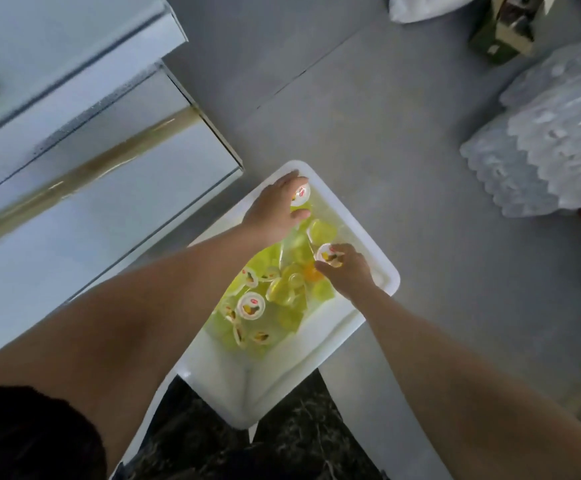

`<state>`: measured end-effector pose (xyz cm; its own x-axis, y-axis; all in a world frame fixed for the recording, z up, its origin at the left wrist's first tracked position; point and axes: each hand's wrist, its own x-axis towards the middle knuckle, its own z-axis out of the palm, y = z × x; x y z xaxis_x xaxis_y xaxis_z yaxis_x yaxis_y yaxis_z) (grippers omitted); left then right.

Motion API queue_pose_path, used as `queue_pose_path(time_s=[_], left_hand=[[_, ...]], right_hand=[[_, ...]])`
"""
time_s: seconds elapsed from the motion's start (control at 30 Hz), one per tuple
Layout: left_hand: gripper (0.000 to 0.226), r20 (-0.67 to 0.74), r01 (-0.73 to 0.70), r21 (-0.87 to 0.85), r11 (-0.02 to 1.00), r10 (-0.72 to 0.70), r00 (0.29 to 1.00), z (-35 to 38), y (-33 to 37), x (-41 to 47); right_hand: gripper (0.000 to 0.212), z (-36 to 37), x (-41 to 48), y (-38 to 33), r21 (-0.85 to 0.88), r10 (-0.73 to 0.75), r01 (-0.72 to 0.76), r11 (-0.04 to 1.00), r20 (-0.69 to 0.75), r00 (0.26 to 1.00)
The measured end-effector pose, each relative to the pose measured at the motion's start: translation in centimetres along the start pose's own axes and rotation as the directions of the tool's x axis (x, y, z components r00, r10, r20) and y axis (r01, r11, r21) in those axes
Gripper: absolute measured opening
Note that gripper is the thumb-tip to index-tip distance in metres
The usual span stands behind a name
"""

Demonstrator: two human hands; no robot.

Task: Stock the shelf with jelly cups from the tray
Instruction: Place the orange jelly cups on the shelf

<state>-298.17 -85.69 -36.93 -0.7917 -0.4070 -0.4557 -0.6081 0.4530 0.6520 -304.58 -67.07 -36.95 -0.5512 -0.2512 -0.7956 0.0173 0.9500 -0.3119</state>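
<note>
Head view: the left hand [271,213] curls its fingers [291,176] and thumb round a jelly cup [301,195] at the far corner of the white tray [391,277], and the right hand [349,273] pinches a second jelly cup [325,252] near the tray's right rim. The other cups [251,306] lie heaped mid-tray. Best to lift both straight up by their rims, lids upward, without squeezing the soft sides, then carry them to the shelf [116,188] at left. The lids show a red logo and a fruit picture; the wording is too small to read
</note>
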Motion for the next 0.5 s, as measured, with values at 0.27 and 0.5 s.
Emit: queue_pose_path(time_s=[0.27, 0.5], left_hand=[[0.068, -0.079, 0.065, 0.03, 0.997, -0.062, 0.995, 1.3, -0.2, 0.3], [0.067, -0.061, 0.147, -0.019, 0.989, -0.148, 0.987, 2.8, -2.2, -1.2]], right_hand=[[0.068, 1.0, 1.7, 1.5, 0.076, 0.039, -0.038, 0.996, -0.023, 0.999], [0.043, -0.1, 2.7, 3.0, 0.038, -0.004, 0.003, 0.999, 0.019, 1.0]])
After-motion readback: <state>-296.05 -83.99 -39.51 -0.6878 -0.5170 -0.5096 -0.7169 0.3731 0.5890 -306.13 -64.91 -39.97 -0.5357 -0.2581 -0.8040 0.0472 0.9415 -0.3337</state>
